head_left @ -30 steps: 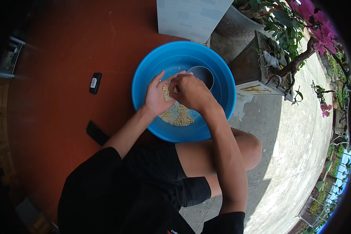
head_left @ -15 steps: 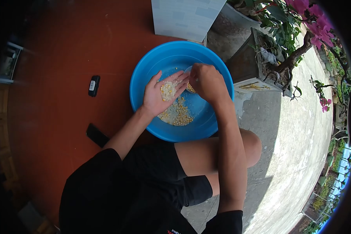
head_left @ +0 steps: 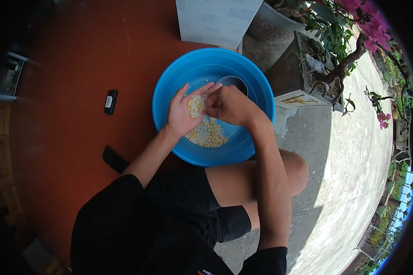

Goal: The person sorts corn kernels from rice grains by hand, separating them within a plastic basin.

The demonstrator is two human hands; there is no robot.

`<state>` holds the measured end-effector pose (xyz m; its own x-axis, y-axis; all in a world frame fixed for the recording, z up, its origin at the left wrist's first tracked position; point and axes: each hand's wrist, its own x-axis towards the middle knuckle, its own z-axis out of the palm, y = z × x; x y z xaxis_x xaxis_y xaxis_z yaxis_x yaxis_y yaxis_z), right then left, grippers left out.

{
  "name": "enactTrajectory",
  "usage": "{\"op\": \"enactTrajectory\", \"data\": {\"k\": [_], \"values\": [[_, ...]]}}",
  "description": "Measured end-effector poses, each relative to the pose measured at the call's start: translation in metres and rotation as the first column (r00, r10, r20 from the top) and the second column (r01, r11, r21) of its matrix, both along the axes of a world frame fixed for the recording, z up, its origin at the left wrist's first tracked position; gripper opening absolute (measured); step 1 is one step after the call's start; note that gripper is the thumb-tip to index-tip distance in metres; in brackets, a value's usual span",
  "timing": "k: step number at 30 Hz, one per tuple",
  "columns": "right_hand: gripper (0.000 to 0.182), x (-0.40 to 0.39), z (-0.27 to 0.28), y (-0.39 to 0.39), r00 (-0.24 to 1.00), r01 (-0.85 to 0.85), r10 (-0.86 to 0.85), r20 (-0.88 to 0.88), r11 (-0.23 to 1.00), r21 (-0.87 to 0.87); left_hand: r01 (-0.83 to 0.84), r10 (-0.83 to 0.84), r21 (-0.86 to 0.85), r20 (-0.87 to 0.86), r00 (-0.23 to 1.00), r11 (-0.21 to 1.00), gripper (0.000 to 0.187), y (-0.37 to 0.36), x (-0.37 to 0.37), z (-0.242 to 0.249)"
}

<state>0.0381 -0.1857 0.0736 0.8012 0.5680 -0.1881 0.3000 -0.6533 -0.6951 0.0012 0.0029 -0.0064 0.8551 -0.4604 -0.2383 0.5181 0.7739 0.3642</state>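
My left hand (head_left: 182, 112) lies palm up over the blue basin (head_left: 170, 149), fingers stretched out, carrying a small heap of mixed yellow corn kernels and pale broken grains (head_left: 196, 106). My right hand (head_left: 231, 105) is at that palm, with thumb and fingertips pinched together beside the heap; whatever is between them is too small or hidden to name. Below the hands, a larger pile of the same grain mix (head_left: 209, 135) rests on the basin floor. Inside the basin, a small bowl (head_left: 236, 82) stands partly behind my right hand, its contents mostly hidden.
On the red-brown floor to the left lie a small black device with a white label (head_left: 109, 101) and a black phone-like object (head_left: 114, 159). A pale tiled block (head_left: 218, 20) stands behind the basin. Right of it are a square planter (head_left: 289, 73) and pink flowers (head_left: 376, 30).
My right hand has moved from over the small bowl, left and down to my left palm. More of the bowl shows now. My left hand stays nearly still.
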Motion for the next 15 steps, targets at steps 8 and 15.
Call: {"op": "enactTrajectory", "data": {"k": [8, 15], "values": [[0.018, -0.015, -0.011, 0.033, 0.993, 0.025, -0.012, 0.117, 0.994, -0.108, 0.007, -0.007, -0.089, 0.0, 1.0, 0.996, 0.08, -0.002, 0.001, -0.003], [0.016, -0.011, -0.018, 0.027, 0.996, -0.023, 0.025, 0.085, 1.0, -0.021, -0.009, 0.008, -0.035, -0.03, 1.0, 0.999, 0.078, -0.001, 0.0, 0.001]]}}
